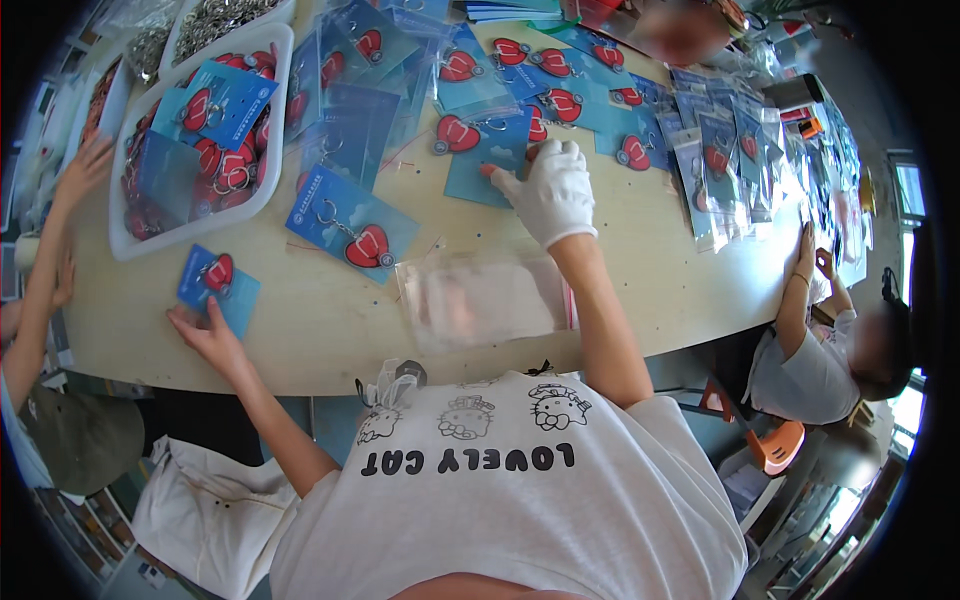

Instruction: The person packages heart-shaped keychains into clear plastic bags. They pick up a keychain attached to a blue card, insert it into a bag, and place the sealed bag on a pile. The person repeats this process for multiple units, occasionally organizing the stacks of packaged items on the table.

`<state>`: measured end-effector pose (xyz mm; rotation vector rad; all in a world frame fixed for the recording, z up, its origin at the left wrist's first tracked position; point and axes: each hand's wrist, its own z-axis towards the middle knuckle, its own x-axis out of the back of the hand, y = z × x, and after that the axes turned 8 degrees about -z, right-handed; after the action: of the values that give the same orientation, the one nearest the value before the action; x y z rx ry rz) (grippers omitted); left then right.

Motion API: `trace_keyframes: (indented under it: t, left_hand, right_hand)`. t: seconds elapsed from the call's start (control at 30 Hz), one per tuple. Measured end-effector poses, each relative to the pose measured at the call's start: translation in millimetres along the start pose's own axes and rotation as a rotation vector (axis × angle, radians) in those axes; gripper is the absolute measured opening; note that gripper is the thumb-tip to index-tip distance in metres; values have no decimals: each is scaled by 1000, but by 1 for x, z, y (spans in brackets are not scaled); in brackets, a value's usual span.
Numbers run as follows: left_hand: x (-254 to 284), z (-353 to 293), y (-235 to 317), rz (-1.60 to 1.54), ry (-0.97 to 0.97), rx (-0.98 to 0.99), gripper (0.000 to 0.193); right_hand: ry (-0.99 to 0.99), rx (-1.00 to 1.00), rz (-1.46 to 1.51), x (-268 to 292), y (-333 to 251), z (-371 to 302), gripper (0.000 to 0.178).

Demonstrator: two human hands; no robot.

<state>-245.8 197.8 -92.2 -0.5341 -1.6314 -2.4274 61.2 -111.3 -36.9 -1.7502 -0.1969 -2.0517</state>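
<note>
My left hand (212, 340) is at the near left of the table, its fingers apart. One fingertip touches the lower part of a blue card (240, 310) carrying a red heart-shaped keychain (217, 272). On my right hand (557, 195) is a white glove that leaves some fingertips bare. It reaches over the pile of keychain cards in the middle, thumb and forefinger spread over a blue card (480, 178). Another red keychain (538, 124) lies by its fingertips. Between my arms lie clear plastic bags (485, 305). A further keychain card (350, 225) rests left of them.
A white bin (285, 110) of red keychains stands at the left, cards on top. Metal rings fill another bin (215, 25) behind it. Bagged cards (720, 165) are heaped on the right. A co-worker's hand (88, 165) is beside the left bin; another person (820, 350) sits at the right.
</note>
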Motion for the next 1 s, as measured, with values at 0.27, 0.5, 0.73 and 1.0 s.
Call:
trace_keyframes:
  t: [0.27, 0.5, 0.73, 1.0]
  left_hand:
    - [-40, -38, 111, 95, -97, -463, 36]
    - [-114, -69, 193, -523, -923, -385, 33]
    - [-172, -79, 266, -923, -1353, 25, 37]
    - [-180, -91, 263, -969, -1312, 167, 40]
  right_hand:
    - [-190, -217, 552, 29, 39, 9, 25]
    - [319, 98, 887, 57, 78, -6, 22]
    - [154, -26, 1768, 86, 64, 2, 17]
    - [80, -263, 1984, 77, 37, -6, 15]
